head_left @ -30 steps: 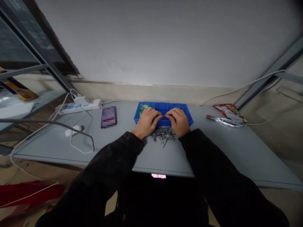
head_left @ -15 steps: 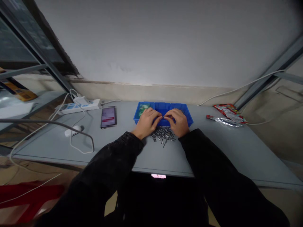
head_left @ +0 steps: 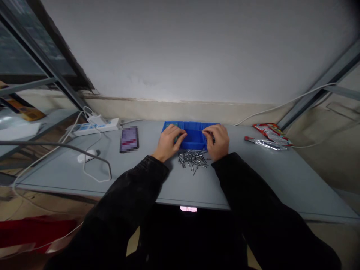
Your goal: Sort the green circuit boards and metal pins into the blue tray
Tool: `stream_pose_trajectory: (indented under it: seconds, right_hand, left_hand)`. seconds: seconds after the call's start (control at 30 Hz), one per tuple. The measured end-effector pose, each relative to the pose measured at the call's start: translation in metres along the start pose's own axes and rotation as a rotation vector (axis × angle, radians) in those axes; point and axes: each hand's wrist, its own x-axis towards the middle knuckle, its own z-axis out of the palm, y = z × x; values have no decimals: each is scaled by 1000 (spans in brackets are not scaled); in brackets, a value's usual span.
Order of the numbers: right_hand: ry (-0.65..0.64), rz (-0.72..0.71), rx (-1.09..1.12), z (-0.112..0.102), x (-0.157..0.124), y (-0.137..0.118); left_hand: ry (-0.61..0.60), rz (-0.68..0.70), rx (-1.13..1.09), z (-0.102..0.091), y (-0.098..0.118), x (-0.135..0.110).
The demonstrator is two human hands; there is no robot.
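On the worktop, the blue tray could have slid if a sleeve knocked it. The left hand and right hand were over it, each grip's fingertips near together, whether on anything I could not tell. Slim, shiny grey metal pins, easily scattered by a low wrist, lay crisscrossed just before it.

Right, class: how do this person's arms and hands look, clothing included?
Long black sleeves reach both wrists. The left sleeve looks slightly faded, with a cuff; the right sleeve looks plainer and darker. The left hand and right hand wear no gloves.
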Motion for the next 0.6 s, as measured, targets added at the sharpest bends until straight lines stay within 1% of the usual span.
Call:
stream_pose_trajectory:
  seconds: [0.07,0.17,0.27,0.33,0.47,0.6]
  right_hand:
    - [22,41,-98,0,1,3]
    - [-39,96,-223,2,1,9]
    - [-69,108,-250,2,0,12]
    - [-68,105,-236,2,-1,13]
    - [-64,92,-196,3,-2,11]
    - [-70,78,-162,4,-2,9]
  left_hand:
    - [-60,17,-48,-3,3,-2]
    - [-240,53,-71,-4,13,-5]
    - [-415,109,-23,-2,24,-7]
    - [-500,143,57,0,29,-8]
    - [-585,152,214,6,31,-9]
    - [-625,141,252,9,31,-11]
